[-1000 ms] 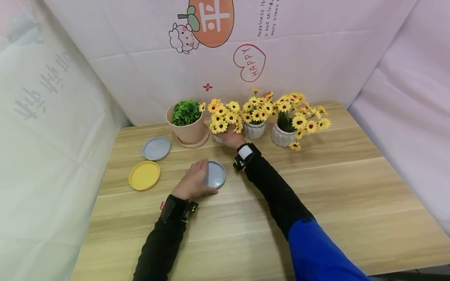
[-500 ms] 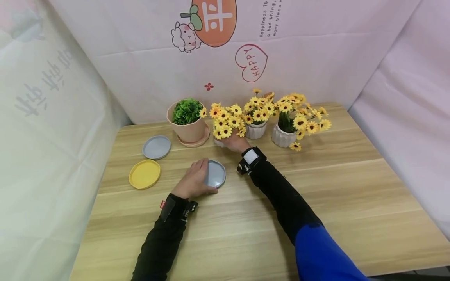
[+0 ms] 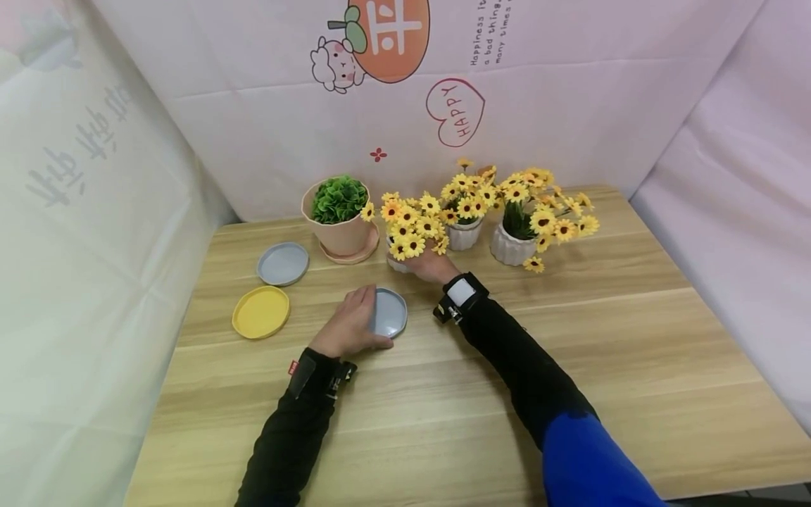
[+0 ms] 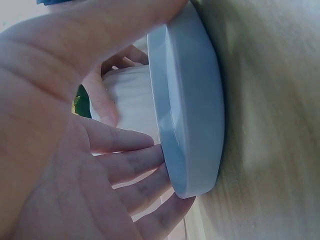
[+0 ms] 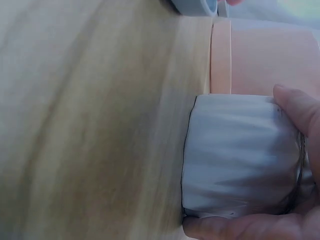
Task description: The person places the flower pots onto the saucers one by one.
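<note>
My left hand point(image 3: 347, 325) holds a small grey-blue saucer point(image 3: 391, 313) flat on the table, thumb at the near side and fingers at the far rim. In the left wrist view the fingertips touch the rim of that saucer point(image 4: 200, 110). Behind it, my right hand point(image 3: 433, 266) grips a white ribbed flowerpot point(image 5: 240, 155) between thumb and fingers. Yellow daisy-like flowers point(image 3: 412, 224) rise from this pot and cover part of the hand. The pot's base is at or just above the wood; I cannot tell which.
A pink pot point(image 3: 342, 236) with a green plant stands on a saucer at the back. Right of it are two more white flowerpots point(image 3: 464, 236) with yellow flowers. A grey-blue saucer point(image 3: 282, 263) and a yellow saucer point(image 3: 260, 312) lie at left. A cloth backdrop point(image 3: 266, 141) borders the table.
My right hand has brought the white flowerpot a little toward me and slightly right, away from the back row. The left hand and its saucer have stayed in place.
</note>
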`<state>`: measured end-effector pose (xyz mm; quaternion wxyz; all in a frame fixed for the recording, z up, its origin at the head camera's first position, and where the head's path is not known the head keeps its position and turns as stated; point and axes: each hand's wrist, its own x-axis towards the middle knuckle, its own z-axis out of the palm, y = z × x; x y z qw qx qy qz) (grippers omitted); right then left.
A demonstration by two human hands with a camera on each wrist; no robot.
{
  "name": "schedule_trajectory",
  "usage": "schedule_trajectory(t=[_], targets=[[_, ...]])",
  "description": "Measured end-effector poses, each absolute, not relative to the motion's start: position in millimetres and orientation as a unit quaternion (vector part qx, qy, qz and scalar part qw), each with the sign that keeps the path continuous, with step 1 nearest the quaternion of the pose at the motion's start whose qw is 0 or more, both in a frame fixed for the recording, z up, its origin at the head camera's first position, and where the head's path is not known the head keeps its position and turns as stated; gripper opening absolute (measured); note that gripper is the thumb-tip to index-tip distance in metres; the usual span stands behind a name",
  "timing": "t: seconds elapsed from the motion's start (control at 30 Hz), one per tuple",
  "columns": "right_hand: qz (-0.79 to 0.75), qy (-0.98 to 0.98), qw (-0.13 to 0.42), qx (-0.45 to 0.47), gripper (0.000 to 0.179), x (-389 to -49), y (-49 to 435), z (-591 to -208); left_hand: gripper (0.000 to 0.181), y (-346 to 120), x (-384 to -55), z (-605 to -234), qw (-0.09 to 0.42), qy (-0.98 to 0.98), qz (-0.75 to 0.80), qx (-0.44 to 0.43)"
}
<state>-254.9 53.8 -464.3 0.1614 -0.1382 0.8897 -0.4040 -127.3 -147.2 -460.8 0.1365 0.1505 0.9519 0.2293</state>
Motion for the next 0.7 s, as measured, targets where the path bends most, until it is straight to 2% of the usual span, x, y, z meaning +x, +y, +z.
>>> schedule_trajectory(t=[0.23,0.5,0.7], targets=[[-0.413,0.880,0.130,-0.196,0.058,-251,57,-467,0.122,-147,-127,-461,0.136,0.952,0.229,0.151],[-0.418,0.879,0.138,-0.185,0.062,-240,62,-467,0.122,-149,-126,-460,0.140,0.951,0.232,0.151],[-0.416,0.876,0.132,-0.205,0.062,-232,66,-467,0.124,-158,-127,-458,0.166,0.945,0.238,0.151]])
